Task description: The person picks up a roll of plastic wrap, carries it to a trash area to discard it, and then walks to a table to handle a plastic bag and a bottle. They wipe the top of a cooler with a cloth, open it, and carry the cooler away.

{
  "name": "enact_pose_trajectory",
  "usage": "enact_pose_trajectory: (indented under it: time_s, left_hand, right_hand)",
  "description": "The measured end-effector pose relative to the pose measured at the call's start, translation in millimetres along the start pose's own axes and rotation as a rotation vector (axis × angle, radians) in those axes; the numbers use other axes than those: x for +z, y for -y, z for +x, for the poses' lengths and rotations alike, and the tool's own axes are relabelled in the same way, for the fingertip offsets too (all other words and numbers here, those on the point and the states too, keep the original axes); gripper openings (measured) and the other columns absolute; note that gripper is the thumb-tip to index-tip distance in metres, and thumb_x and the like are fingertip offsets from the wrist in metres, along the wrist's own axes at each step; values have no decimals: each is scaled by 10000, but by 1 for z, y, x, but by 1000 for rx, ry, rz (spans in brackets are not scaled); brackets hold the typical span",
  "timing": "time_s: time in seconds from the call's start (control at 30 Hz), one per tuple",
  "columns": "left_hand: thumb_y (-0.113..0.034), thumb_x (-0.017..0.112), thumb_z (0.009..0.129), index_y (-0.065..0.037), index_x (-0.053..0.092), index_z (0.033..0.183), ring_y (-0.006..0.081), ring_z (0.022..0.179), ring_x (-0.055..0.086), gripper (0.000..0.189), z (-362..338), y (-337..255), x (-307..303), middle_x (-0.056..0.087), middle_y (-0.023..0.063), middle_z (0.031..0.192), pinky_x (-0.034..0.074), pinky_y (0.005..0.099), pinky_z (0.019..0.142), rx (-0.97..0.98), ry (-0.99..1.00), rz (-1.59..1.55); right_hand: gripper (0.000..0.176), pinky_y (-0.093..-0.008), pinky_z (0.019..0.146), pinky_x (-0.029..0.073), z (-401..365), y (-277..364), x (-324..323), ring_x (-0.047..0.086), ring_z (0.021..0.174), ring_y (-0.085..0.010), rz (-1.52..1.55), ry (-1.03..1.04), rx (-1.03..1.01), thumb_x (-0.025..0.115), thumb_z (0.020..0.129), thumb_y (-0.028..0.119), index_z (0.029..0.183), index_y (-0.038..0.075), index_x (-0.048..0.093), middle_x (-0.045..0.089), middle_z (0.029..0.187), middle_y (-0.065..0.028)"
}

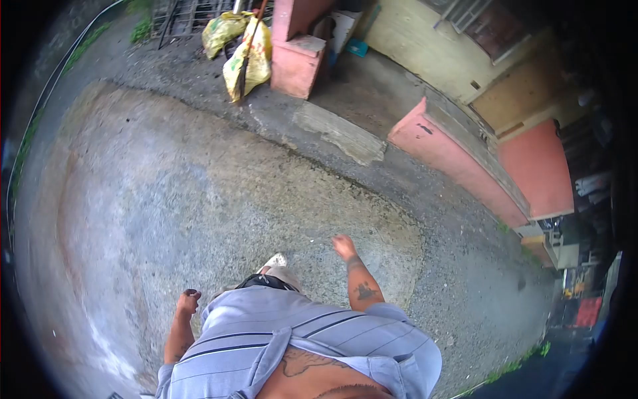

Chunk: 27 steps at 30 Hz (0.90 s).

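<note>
My left hand hangs beside my body at the lower left, fingers curled in. A small dark patch shows at its fingers; I cannot tell whether it is a held thing or shadow. On the other side, my right hand swings out ahead of the body over the rough concrete ground. Its fingers are curled into a loose fist, and no object sticks out of it. Between the hands are my striped grey-blue shirt and one light-coloured shoe. Neither hand touches anything around it.
Two yellow sacks stand near a pink post, with a long wooden-handled broom against one. A low pink wall runs along the right, before a cream building. A concrete slab lies at the gap between post and wall.
</note>
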<state>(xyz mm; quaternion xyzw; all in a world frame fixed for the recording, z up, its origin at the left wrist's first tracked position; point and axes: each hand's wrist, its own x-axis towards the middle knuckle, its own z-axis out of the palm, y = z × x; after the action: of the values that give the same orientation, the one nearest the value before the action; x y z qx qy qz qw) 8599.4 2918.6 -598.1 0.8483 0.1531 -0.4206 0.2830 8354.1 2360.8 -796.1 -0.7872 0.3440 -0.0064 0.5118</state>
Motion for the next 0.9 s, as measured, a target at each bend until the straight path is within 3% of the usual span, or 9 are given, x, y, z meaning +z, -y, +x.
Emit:
enact_pose_trajectory:
  time_s: [0.03,0.2,0.4,0.47,0.53,0.63,0.7,0.83,0.9]
  left_hand:
    - [-277,641,782,-41,575,1079,162,564,532,385,-6,17,-1,576,82,683,432,314,465,-16,-24,-87]
    - [-261,633,786,-31,562,1101,171,631,555,396,-33,91,-12,605,106,768,459,323,532,-56,-141,-189]
    - [-249,606,796,16,542,1127,271,979,593,429,-93,191,-17,610,218,1036,453,334,825,99,-378,-283]
    - [-250,611,787,28,546,1113,269,963,599,434,-123,226,-9,616,204,1027,455,337,822,87,-441,-337]
    - [-239,626,769,42,555,1078,286,923,608,424,-122,293,18,625,196,995,460,351,805,42,-530,-269]
    - [-162,639,763,57,574,992,215,776,595,323,-133,365,65,627,146,893,472,323,684,-50,-459,-607]
    - [-162,646,764,61,575,988,198,768,590,324,-172,350,70,627,145,848,476,326,670,-151,-334,-471]
    - [-221,639,774,61,569,1038,240,848,611,392,-153,392,106,635,194,904,472,332,744,-14,-244,-377]
    - [-240,632,780,50,569,1059,253,874,613,407,-139,385,106,634,205,928,468,334,772,71,-158,-331]
  right_hand:
    - [142,-270,403,349,8,67,19,448,487,-107,173,-36,254,594,821,194,807,66,534,497,627,5]
    - [184,-258,466,388,1,212,97,505,583,-93,241,170,165,616,836,186,916,30,556,563,719,-6]
    - [215,-319,527,439,-54,149,183,538,572,-147,-317,469,8,640,781,251,816,41,611,591,651,-54]
    - [207,-348,546,451,-91,114,205,535,542,-179,-455,541,106,630,744,247,747,41,632,598,649,-64]
    - [388,-374,637,494,-129,77,222,629,672,-285,-725,597,-153,547,780,372,881,13,651,648,756,-156]
    - [474,-391,672,502,-202,125,223,638,759,-323,-430,573,213,489,812,437,954,9,636,646,807,-198]
    - [504,-390,666,503,-208,69,254,635,764,-323,-506,430,-78,457,834,464,996,16,622,642,798,-200]
    - [433,-412,696,490,-212,163,231,628,755,-328,-747,864,96,502,807,436,849,36,663,642,786,-196]
    - [394,-430,700,478,-191,159,238,618,762,-337,-897,790,-233,530,784,410,768,39,661,637,789,-200]
